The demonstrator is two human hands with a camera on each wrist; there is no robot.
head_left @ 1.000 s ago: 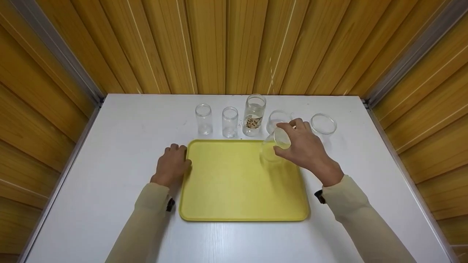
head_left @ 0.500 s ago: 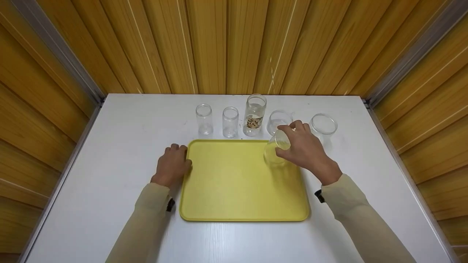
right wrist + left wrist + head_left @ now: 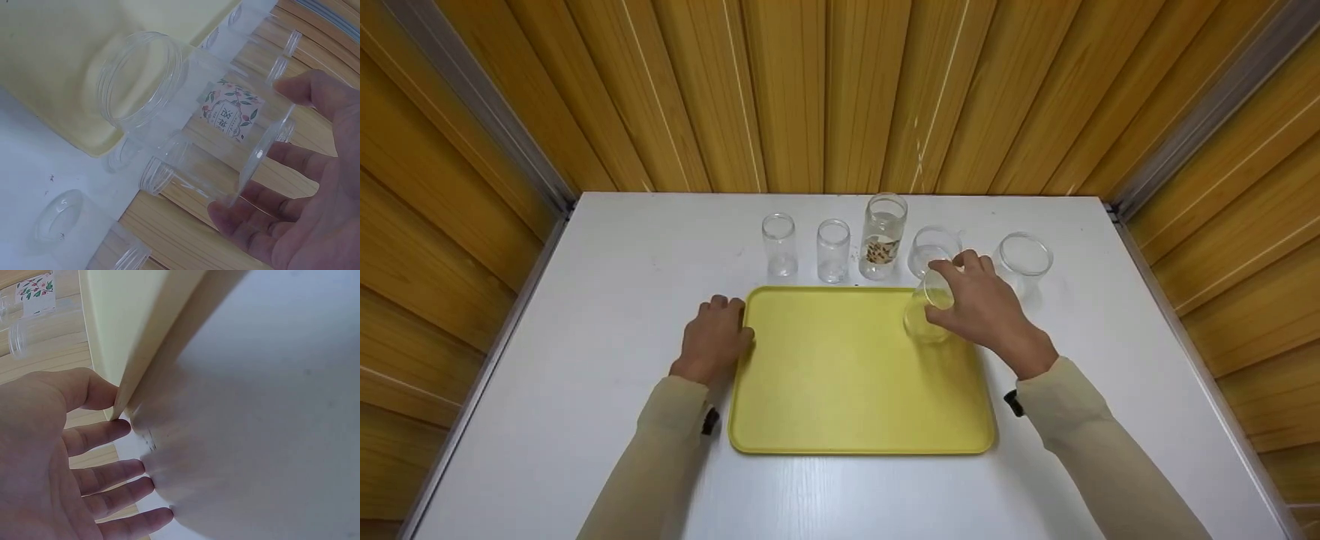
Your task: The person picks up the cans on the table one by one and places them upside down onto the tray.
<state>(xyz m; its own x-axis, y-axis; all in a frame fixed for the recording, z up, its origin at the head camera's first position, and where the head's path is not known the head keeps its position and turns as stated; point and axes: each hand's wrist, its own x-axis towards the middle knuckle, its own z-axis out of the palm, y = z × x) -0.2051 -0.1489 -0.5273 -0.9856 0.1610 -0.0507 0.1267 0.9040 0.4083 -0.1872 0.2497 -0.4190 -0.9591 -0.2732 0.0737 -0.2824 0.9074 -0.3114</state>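
Note:
My right hand [image 3: 984, 304] grips a clear plastic jar [image 3: 928, 319] by its base end, thumb on one side and fingers on the other. The jar is upside down, tilted in the head view, its threaded mouth [image 3: 140, 79] toward the back right corner of the yellow tray [image 3: 855, 382]. At the tray's left side, my left hand [image 3: 712, 337] pinches the rim between thumb and index finger. In the left wrist view, the other fingers [image 3: 112, 498] reach down to the white tabletop.
Behind the tray stand two slim clear jars [image 3: 781, 247] [image 3: 832, 253], a tall jar with a patterned label [image 3: 880, 251], and a wide jar [image 3: 931, 259]. Another wide jar [image 3: 1024, 256] stands to the right. A wood-look panel wall [image 3: 787, 97] rises behind the white table [image 3: 607, 315].
The right hand and the jar have moved slightly toward me over the tray's back right corner. The left hand stays at the tray's left edge.

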